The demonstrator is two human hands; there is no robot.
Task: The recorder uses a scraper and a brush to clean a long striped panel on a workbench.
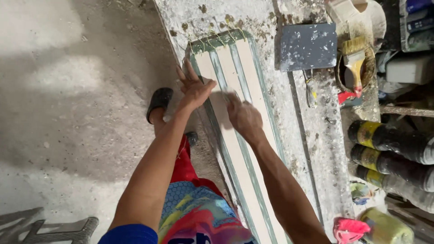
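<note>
The left hand (pixel 195 86) lies spread, fingers splayed, on the long green-and-cream moulding (pixel 235 81) lying lengthwise on the spattered desk (pixel 294 104), while the right hand (pixel 244 116) presses on it, fingers curled.

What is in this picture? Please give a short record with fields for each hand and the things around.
Left hand: flat, fingers spread, pressing on the left edge of the long mould
Right hand: knuckles up, on the mould's white strip; what it holds cannot be seen
Mould: long, green ribs, white strips, on the workbench
Nearby: paintbrush, grey tile, dark bottles
</note>
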